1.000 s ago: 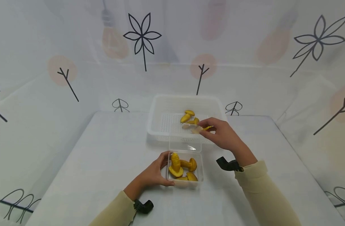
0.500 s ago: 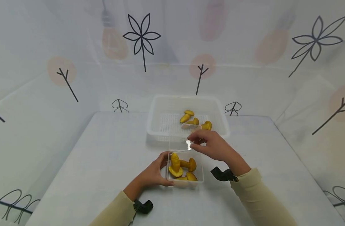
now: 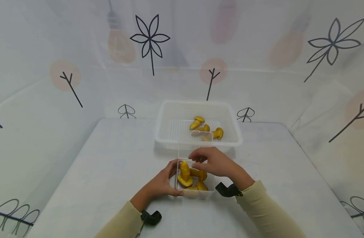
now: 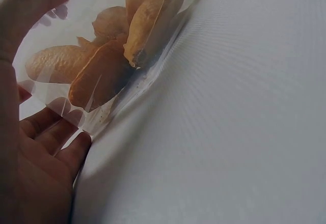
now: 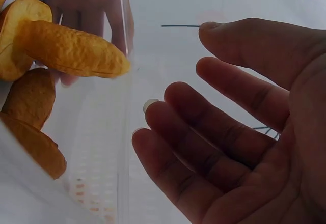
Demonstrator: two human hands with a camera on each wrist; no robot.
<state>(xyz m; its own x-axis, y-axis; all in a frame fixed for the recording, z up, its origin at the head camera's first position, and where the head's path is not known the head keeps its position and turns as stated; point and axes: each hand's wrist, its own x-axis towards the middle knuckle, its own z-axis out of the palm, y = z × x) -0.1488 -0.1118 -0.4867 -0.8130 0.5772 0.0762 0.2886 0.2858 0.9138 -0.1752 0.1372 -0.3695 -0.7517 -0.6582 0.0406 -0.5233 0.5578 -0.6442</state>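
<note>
My left hand point(image 3: 164, 180) grips the left side of a clear plastic box point(image 3: 195, 194) on the table, thumb at the front and fingers at the back. Inside lie several yellow mushrooms point(image 3: 185, 175), seen through the wall in the left wrist view. The box's hinged clear lid point(image 3: 184, 150) stands open, reaching back over the basket's near rim. My right hand point(image 3: 214, 163) hovers above the back right of the box, fingers loosely bent and holding nothing. In the right wrist view, its fingers point(image 5: 204, 137) are apart from the mushrooms point(image 5: 71, 48).
Behind the box stands a white perforated basket point(image 3: 164, 135) with three yellow mushrooms point(image 3: 197, 122) on its right side; the lid partly covers some. A white cloth covers the table point(image 3: 116, 158), and a patterned curtain point(image 3: 182, 79) encloses the back and sides.
My right hand has moved from a mushroom at the basket's right side toward me, over the box. That mushroom now shows in the basket. My left hand has stayed on the box.
</note>
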